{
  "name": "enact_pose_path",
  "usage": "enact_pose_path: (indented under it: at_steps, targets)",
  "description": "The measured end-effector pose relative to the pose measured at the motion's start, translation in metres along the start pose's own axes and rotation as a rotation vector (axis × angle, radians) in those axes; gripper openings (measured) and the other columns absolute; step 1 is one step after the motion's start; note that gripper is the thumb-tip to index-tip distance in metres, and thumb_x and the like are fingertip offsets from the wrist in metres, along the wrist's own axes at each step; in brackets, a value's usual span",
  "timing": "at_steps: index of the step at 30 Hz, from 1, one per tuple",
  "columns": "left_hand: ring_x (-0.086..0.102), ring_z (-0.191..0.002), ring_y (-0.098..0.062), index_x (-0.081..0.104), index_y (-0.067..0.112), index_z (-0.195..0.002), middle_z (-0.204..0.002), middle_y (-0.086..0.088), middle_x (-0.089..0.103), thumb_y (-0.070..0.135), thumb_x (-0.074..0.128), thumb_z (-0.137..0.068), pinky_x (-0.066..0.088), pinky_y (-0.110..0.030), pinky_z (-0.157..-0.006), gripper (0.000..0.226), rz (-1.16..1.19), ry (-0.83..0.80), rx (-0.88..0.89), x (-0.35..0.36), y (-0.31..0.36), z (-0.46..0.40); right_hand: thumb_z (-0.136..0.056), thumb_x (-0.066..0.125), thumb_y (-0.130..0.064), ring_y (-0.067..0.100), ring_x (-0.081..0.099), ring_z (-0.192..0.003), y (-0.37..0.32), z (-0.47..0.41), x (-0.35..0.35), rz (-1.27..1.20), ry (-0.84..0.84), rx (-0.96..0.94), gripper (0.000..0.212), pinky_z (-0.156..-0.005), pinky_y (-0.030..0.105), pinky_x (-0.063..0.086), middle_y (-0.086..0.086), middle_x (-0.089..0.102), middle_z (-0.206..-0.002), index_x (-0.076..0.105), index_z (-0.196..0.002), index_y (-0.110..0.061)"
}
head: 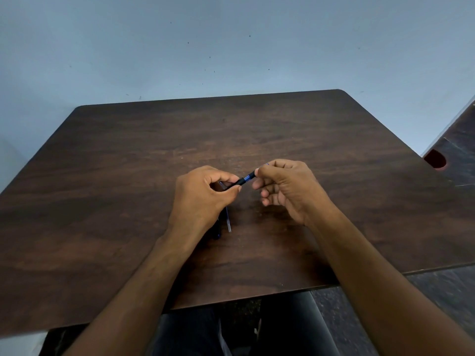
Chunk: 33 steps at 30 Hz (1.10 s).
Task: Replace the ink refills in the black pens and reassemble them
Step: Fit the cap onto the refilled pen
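Observation:
Above the middle of the dark wooden table (128,176), my left hand (203,196) grips the barrel of a black pen (239,183). A blue section shows at the pen's right end, where my right hand (285,188) pinches it between thumb and forefinger. A small blue tip pokes out above my right fingers. Under my left wrist on the table lie a thin clear ink refill (228,222) and another dark pen (218,231), both mostly hidden by my hand.
A pale blue wall stands behind the table's far edge. A second dark surface (457,155) with a reddish cut-out lies at the right. The table's near edge is just above my lap.

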<state>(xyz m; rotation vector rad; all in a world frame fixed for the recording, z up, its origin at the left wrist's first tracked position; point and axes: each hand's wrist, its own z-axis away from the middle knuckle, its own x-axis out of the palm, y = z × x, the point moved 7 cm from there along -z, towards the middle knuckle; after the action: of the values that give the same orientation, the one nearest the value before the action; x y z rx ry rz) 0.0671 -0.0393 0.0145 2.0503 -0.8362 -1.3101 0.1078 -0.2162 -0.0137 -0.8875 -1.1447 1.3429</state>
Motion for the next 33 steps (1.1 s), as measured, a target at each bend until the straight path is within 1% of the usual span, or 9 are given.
enact_pose_path:
  at_steps: [8,14,18,20,22,23,25,28,33]
  targets:
    - [0.063,-0.078,0.002,0.08,0.027,-0.093,-0.08,0.018,0.068,0.021,0.086,-0.076,0.044,-0.004,-0.063,0.019,0.005,-0.004,0.014,0.002,0.004,-0.001,-0.092,0.067,-0.008,0.015,0.053,-0.05,-0.002,0.001,-0.001,0.045,-0.031,-0.021,0.007,-0.043,0.028,0.045,0.008,0.065,-0.064,0.069,-0.085,-0.006]
    - [0.063,-0.077,0.002,0.08,0.023,-0.092,-0.082,0.015,0.07,0.017,0.086,-0.075,0.046,-0.006,-0.063,0.018,0.036,-0.001,0.077,0.002,0.011,0.003,-0.092,0.064,-0.024,0.011,0.042,-0.045,-0.004,0.0,-0.001,0.209,0.004,-0.03,0.029,-0.039,0.026,0.032,0.001,0.054,-0.058,0.061,-0.064,-0.014]
    - [0.065,-0.08,-0.003,0.081,0.021,-0.092,-0.084,0.014,0.071,0.017,0.086,-0.075,0.047,-0.007,-0.065,0.018,0.028,-0.005,0.11,0.003,0.014,0.004,-0.093,0.063,-0.037,0.011,0.038,-0.043,-0.006,0.001,-0.004,0.3,0.043,-0.017,0.045,-0.037,0.024,0.028,0.005,0.051,-0.058,0.057,-0.055,-0.015]
    - [0.065,-0.08,-0.003,0.081,0.021,-0.093,-0.084,0.014,0.071,0.017,0.086,-0.076,0.047,-0.007,-0.065,0.019,0.029,-0.004,0.108,0.002,0.013,0.004,-0.093,0.063,-0.054,0.011,0.04,-0.042,-0.006,0.001,-0.008,0.389,0.054,0.007,0.055,-0.037,0.023,0.03,0.005,0.054,-0.056,0.065,-0.058,-0.011]
    - [0.065,-0.079,-0.001,0.08,0.022,-0.093,-0.084,0.014,0.071,0.017,0.087,-0.075,0.046,-0.006,-0.065,0.019,0.033,0.001,0.091,0.001,0.011,0.003,-0.09,0.061,-0.065,0.01,0.044,-0.042,-0.008,0.001,-0.012,0.436,0.051,0.007,0.06,-0.038,0.023,0.034,0.004,0.061,-0.058,0.074,-0.073,-0.009]
    - [0.064,-0.08,-0.001,0.08,0.022,-0.092,-0.083,0.015,0.071,0.017,0.087,-0.075,0.046,-0.006,-0.065,0.019,0.031,0.006,0.085,0.001,0.011,0.003,-0.09,0.063,-0.063,0.01,0.046,-0.044,-0.01,0.002,-0.014,0.406,0.05,-0.018,0.057,-0.038,0.024,0.036,0.004,0.065,-0.061,0.075,-0.084,-0.008]
    - [0.064,-0.082,0.0,0.08,0.023,-0.093,-0.083,0.015,0.07,0.017,0.087,-0.075,0.045,-0.005,-0.066,0.019,0.021,0.012,0.081,0.0,0.01,0.002,-0.092,0.07,-0.045,0.013,0.05,-0.048,-0.016,0.002,-0.017,0.27,0.037,-0.082,0.042,-0.04,0.025,0.039,0.006,0.069,-0.067,0.073,-0.096,-0.003]
    - [0.064,-0.083,0.001,0.08,0.022,-0.093,-0.083,0.016,0.069,0.017,0.087,-0.075,0.045,-0.004,-0.066,0.02,0.022,0.005,0.077,0.001,0.011,0.002,-0.091,0.071,-0.011,0.017,0.052,-0.05,-0.019,0.002,-0.019,0.115,0.003,-0.118,0.014,-0.041,0.027,0.04,0.01,0.068,-0.068,0.072,-0.095,0.003]
    - [0.064,-0.083,0.0,0.08,0.023,-0.093,-0.083,0.015,0.07,0.016,0.087,-0.075,0.046,-0.004,-0.066,0.02,0.032,0.005,0.081,0.002,0.011,0.001,-0.091,0.072,-0.007,0.015,0.053,-0.051,-0.017,0.0,-0.021,0.135,0.012,-0.12,0.009,-0.043,0.028,0.043,0.008,0.067,-0.065,0.074,-0.088,0.001]
